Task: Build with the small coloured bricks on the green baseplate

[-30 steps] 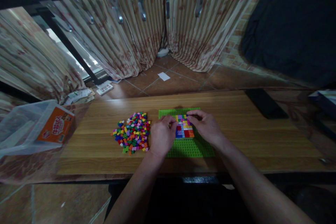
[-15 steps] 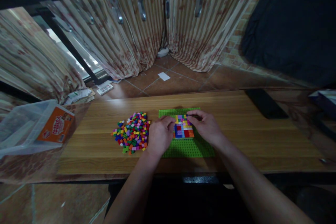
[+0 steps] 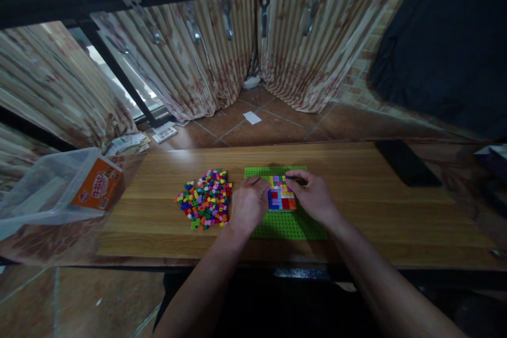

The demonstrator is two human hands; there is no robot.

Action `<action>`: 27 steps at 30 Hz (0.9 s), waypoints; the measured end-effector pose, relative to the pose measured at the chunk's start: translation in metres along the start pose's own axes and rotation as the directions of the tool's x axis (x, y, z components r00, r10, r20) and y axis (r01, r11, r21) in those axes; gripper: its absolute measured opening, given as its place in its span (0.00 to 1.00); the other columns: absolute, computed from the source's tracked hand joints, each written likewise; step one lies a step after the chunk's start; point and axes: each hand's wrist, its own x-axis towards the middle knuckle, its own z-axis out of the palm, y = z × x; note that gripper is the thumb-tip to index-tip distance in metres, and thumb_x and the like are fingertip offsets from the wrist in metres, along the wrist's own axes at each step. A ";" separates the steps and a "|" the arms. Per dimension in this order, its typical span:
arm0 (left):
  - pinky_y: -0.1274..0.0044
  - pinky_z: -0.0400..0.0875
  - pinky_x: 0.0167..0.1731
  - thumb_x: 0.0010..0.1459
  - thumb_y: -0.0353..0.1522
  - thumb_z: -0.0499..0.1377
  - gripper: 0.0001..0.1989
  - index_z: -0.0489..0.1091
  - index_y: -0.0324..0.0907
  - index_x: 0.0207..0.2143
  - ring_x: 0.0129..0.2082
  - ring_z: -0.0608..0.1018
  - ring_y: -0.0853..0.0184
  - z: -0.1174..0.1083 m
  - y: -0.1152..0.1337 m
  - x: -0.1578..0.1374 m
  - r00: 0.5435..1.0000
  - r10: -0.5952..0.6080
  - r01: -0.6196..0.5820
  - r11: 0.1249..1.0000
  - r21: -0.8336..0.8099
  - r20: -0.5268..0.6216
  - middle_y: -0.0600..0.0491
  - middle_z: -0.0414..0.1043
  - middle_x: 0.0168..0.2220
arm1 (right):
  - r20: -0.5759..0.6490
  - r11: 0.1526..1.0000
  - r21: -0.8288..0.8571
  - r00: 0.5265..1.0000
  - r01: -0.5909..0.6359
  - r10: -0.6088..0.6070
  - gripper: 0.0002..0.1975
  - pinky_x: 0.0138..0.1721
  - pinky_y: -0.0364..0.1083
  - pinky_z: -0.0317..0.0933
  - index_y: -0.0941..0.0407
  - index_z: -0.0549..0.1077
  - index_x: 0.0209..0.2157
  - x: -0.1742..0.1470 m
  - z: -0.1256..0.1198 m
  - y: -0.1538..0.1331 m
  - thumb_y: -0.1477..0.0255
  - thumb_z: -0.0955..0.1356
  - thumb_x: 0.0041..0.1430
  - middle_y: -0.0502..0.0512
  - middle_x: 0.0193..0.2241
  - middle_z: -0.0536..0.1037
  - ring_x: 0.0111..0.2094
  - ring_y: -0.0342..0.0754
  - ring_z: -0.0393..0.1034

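Observation:
A flat block of small coloured bricks [image 3: 282, 199] sits on the green baseplate [image 3: 289, 227], with blue, red and orange along its near side and yellow and purple at the far side. My left hand [image 3: 249, 203] is closed at the block's left edge, its curled fingers and thumb against the bricks. At the far right corner, my right hand [image 3: 315, 195] has thumb and index finger bent together on the block's edge. Whether a single loose brick is between those fingertips is too small to tell. Left of my left hand lies a pile of loose coloured bricks [image 3: 208, 198].
The wooden table [image 3: 380, 222] carries a dark phone-like slab [image 3: 407, 163] at its far right. A clear plastic bin [image 3: 51, 185] with an orange label stands off the left end. Curtains [image 3: 222, 63] hang behind, and a white paper [image 3: 252, 118] lies on the floor.
The whole view has shifted slightly, so the table and things appear further right. Both hands stay at the brick block, with only small finger movement.

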 end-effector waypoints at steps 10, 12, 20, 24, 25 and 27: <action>0.79 0.70 0.40 0.61 0.29 0.53 0.10 0.74 0.43 0.39 0.38 0.76 0.70 -0.020 -0.021 -0.002 0.979 -0.069 0.014 0.962 -0.273 -0.193 0.52 0.76 0.37 | 0.016 0.996 0.082 0.999 -0.042 0.041 0.13 0.37 0.48 0.67 0.56 0.77 0.37 0.002 -0.003 -0.001 0.65 0.66 0.54 0.55 0.33 0.81 0.33 0.48 0.74; 0.79 0.70 0.40 0.60 0.29 0.53 0.10 0.75 0.43 0.37 0.36 0.77 0.70 -0.031 -0.035 -0.001 0.964 -0.133 0.074 0.966 -0.246 -0.231 0.52 0.77 0.35 | 0.013 0.996 0.083 0.999 -0.040 0.039 0.13 0.37 0.48 0.67 0.56 0.78 0.37 0.002 -0.004 0.000 0.64 0.66 0.54 0.55 0.33 0.81 0.33 0.48 0.74; 0.76 0.70 0.37 0.58 0.31 0.54 0.11 0.76 0.42 0.37 0.34 0.78 0.65 -0.066 -0.091 -0.004 0.860 -0.486 0.488 0.872 -0.033 -0.156 0.49 0.79 0.35 | 0.036 0.995 0.066 0.997 -0.070 0.068 0.15 0.37 0.49 0.67 0.55 0.78 0.38 0.003 -0.005 0.005 0.61 0.67 0.53 0.55 0.33 0.81 0.33 0.50 0.75; 0.74 0.70 0.41 0.57 0.30 0.53 0.13 0.77 0.43 0.40 0.37 0.78 0.63 -0.075 -0.103 -0.006 0.803 -0.572 0.586 0.809 0.049 -0.168 0.48 0.79 0.36 | 0.049 0.996 0.030 0.995 -0.086 0.084 0.15 0.36 0.49 0.67 0.54 0.78 0.38 0.004 -0.006 0.008 0.60 0.67 0.53 0.55 0.34 0.81 0.34 0.51 0.75; 0.74 0.69 0.42 0.57 0.29 0.53 0.14 0.76 0.43 0.41 0.38 0.78 0.63 -0.076 -0.105 -0.006 0.803 -0.573 0.588 0.806 0.064 -0.166 0.48 0.79 0.37 | 0.050 0.996 0.016 0.995 -0.087 0.086 0.16 0.36 0.49 0.67 0.54 0.78 0.39 0.004 -0.006 0.009 0.60 0.67 0.53 0.55 0.33 0.81 0.34 0.51 0.75; 0.73 0.69 0.43 0.56 0.28 0.54 0.14 0.76 0.43 0.42 0.39 0.78 0.62 -0.074 -0.108 -0.007 0.813 -0.562 0.577 0.812 0.086 -0.150 0.48 0.79 0.38 | 0.053 0.996 -0.001 0.995 -0.088 0.088 0.16 0.35 0.49 0.67 0.54 0.78 0.39 0.004 -0.007 0.010 0.60 0.67 0.53 0.55 0.33 0.81 0.34 0.51 0.75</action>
